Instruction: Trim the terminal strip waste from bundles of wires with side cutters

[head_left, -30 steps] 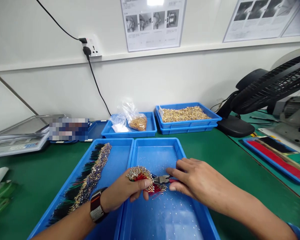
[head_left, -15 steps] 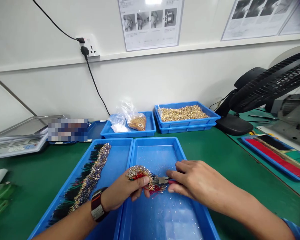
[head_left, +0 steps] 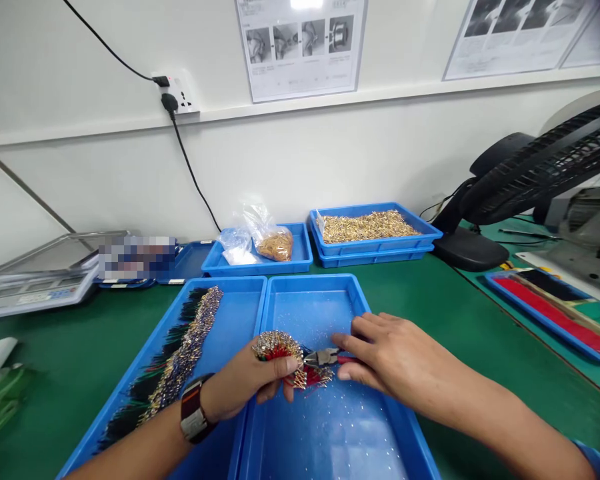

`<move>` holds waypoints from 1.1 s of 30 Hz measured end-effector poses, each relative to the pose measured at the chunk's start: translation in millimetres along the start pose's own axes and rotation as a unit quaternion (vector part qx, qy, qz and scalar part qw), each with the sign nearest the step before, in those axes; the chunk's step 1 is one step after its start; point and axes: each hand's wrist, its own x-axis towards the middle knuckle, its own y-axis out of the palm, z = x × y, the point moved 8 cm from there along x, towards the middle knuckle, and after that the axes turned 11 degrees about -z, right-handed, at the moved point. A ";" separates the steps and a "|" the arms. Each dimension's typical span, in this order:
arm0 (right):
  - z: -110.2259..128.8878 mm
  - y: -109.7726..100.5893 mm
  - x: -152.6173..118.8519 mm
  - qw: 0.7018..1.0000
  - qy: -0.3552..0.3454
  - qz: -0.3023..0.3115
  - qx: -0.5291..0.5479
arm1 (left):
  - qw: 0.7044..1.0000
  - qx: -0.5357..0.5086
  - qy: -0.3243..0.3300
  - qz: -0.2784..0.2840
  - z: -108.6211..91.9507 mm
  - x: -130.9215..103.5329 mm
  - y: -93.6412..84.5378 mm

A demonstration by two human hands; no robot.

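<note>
At the lower centre of the frame, a curved bundle of red and dark strands with gold metal tips (head_left: 280, 345) is pinched between thumb and fingers of the left hand (head_left: 266, 375), apparently fanned so that its tips are exposed; the red-handled metal pliers (head_left: 324, 358) are gripped by the right hand (head_left: 387, 353), pointed at the bundle's right edge; whether a strand is nipped cannot be told; both are held over a long blue plastic tray (head_left: 300, 443), presumably so that loose bits are caught; at lower left, dark gold-tipped strands (head_left: 186, 350) are laid in a row inside a second blue plastic tray (head_left: 244, 303), perhaps for order.
</note>
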 end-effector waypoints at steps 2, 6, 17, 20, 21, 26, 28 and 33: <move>1.8 0.5 0.3 1.000 -0.002 0.002 0.005 | 1.000 -0.013 -0.014 0.006 0.4 -1.4 0.5; 4.7 1.2 1.1 1.000 -0.004 0.003 0.014 | 0.999 -0.033 -0.032 0.009 2.9 -2.0 -0.5; 3.7 3.8 -2.3 0.999 0.013 0.020 0.034 | 1.000 0.010 0.016 0.004 0.3 2.6 0.0; 1.7 0.2 -1.4 0.999 0.016 0.008 0.041 | 0.998 0.044 0.049 -0.003 -2.2 2.7 -2.3; 0.6 -1.1 -1.0 0.999 0.015 0.002 0.034 | 0.997 0.054 0.057 -0.003 -2.5 2.5 -2.7; -2.8 -1.4 -0.8 1.000 0.008 -0.011 0.001 | 0.998 0.040 0.037 0.003 -0.8 1.2 -1.5; -2.7 0.5 -1.1 1.000 0.006 -0.002 0.008 | 0.999 0.020 0.024 0.014 -1.8 0.5 1.1; -1.3 2.0 -1.1 0.999 0.004 0.013 0.030 | 0.999 -0.001 0.014 0.030 -6.2 -1.0 4.0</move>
